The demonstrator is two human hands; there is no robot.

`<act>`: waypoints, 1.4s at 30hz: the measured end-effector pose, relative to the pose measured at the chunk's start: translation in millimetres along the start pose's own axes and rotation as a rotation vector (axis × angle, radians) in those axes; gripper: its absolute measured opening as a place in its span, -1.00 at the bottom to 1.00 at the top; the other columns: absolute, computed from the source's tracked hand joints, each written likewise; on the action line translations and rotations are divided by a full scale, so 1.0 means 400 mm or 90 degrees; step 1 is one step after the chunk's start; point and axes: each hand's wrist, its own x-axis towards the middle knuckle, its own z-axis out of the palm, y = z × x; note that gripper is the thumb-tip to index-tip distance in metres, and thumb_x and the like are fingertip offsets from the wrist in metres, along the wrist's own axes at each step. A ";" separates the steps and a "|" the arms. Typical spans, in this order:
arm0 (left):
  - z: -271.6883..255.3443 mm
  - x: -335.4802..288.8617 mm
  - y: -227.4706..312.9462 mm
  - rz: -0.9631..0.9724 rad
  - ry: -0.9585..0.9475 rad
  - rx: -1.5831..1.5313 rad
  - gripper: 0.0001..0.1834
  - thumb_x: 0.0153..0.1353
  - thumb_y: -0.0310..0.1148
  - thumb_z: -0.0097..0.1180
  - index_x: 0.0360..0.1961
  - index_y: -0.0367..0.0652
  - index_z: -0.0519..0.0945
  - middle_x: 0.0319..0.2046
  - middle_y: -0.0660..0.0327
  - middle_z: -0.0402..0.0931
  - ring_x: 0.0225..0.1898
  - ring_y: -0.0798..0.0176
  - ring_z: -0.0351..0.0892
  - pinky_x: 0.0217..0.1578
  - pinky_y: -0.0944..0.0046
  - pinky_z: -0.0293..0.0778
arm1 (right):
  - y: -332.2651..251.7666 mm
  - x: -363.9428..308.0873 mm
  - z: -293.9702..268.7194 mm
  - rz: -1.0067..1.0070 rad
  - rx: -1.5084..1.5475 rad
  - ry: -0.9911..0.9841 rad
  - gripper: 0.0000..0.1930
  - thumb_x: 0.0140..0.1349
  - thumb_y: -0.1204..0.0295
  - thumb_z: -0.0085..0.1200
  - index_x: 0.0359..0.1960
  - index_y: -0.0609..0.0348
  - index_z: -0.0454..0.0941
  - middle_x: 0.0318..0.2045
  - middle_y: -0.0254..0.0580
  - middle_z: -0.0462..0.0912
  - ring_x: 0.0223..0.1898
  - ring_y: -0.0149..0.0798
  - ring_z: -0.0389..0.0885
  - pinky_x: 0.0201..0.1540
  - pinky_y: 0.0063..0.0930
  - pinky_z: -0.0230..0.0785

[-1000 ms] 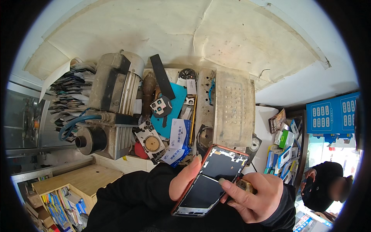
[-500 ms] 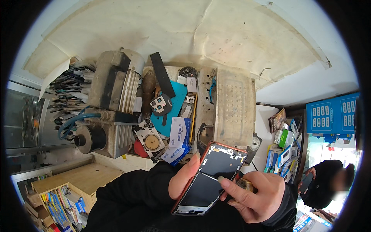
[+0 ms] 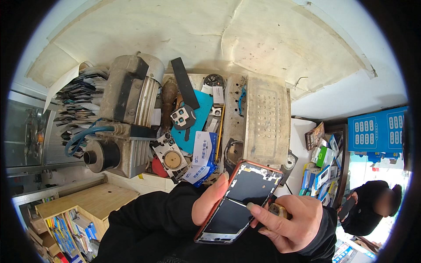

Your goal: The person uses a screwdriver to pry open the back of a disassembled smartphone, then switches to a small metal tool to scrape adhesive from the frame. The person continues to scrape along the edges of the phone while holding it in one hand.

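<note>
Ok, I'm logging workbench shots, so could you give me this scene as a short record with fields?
Left hand: grips the red-edged phone-shaped panel
Right hand: holds a brownish round-ended item, one fingertip over the panel
Beyond the hands: beige box with a dotted top, teal sheet, blue-and-white packet
Far left: bulky grey machine, blue hose
Far right: another person
Unclear: what the brownish item is

A pale bench (image 3: 301, 128) carries a finned machine (image 3: 120, 94) and a grimy box (image 3: 267, 120).
</note>
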 end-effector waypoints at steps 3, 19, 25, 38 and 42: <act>-0.001 0.003 -0.005 0.011 -0.005 -0.012 0.16 0.37 0.58 -0.49 0.49 -0.35 0.20 0.17 -0.17 0.53 0.12 -0.02 0.63 0.15 0.01 0.59 | 0.002 -0.003 -0.002 0.004 0.001 0.002 -0.42 0.08 0.27 0.42 0.23 -0.11 0.71 -0.43 -0.20 0.63 -0.56 -0.24 0.62 -0.55 -0.38 0.43; 0.000 0.004 -0.015 0.023 0.014 -0.025 0.12 0.40 0.54 -0.43 0.52 -0.33 0.18 0.15 -0.16 0.55 0.09 -0.03 0.64 0.14 0.00 0.59 | 0.024 -0.009 0.003 -0.030 0.031 -0.017 -0.43 0.05 0.24 0.44 0.20 -0.13 0.74 -0.49 -0.20 0.60 -0.60 -0.26 0.59 -0.60 -0.41 0.35; 0.003 0.005 -0.014 0.025 0.004 -0.045 0.08 0.43 0.51 -0.45 0.52 -0.33 0.18 0.15 -0.17 0.55 0.11 -0.04 0.63 0.14 -0.01 0.59 | 0.024 -0.007 0.006 -0.024 0.009 0.008 -0.43 0.05 0.23 0.44 0.19 -0.14 0.75 -0.52 -0.23 0.58 -0.62 -0.26 0.56 -0.61 -0.43 0.31; 0.005 0.002 -0.017 0.024 0.053 -0.051 0.09 0.42 0.52 -0.41 0.51 -0.32 0.20 0.14 -0.17 0.55 0.10 -0.03 0.63 0.12 0.01 0.60 | 0.025 -0.009 0.007 -0.027 0.023 -0.014 -0.43 0.05 0.23 0.44 0.19 -0.14 0.75 -0.51 -0.24 0.58 -0.63 -0.28 0.54 -0.62 -0.42 0.27; -0.014 0.012 -0.038 0.068 -0.035 -0.094 0.01 0.47 0.45 -0.43 0.52 -0.29 0.18 0.18 -0.12 0.52 0.14 0.02 0.61 0.15 0.04 0.57 | 0.025 -0.014 0.010 -0.036 0.029 -0.007 -0.43 0.04 0.21 0.44 0.18 -0.14 0.76 -0.50 -0.21 0.61 -0.61 -0.29 0.56 -0.62 -0.43 0.28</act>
